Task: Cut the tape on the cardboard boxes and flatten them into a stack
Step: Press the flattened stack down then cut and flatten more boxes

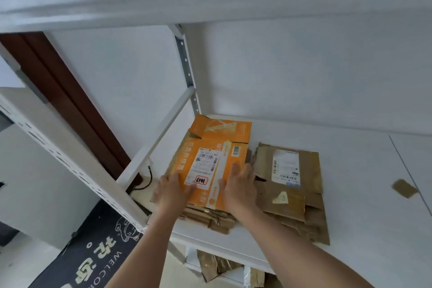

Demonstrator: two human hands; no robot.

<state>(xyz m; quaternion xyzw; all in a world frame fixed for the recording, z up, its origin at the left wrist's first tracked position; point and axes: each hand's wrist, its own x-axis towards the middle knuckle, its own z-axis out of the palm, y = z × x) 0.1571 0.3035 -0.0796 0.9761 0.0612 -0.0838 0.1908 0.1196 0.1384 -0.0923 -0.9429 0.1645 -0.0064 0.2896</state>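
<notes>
A flattened orange cardboard box (210, 147) with a white shipping label lies on top of a stack of flattened brown boxes (208, 220) on a white shelf (350, 206). My left hand (173, 192) presses flat on its near left part, fingers straight. My right hand (240, 187) presses flat on its near right edge. To the right lies a second pile of flattened brown boxes (292, 194) with a white label on top.
A small scrap of brown tape (404, 188) lies on the shelf at the right. White metal shelf posts (70, 161) and a crossbar (159, 135) frame the left side. More cardboard (215, 266) sits on the shelf below. A dark welcome mat (93, 252) covers the floor.
</notes>
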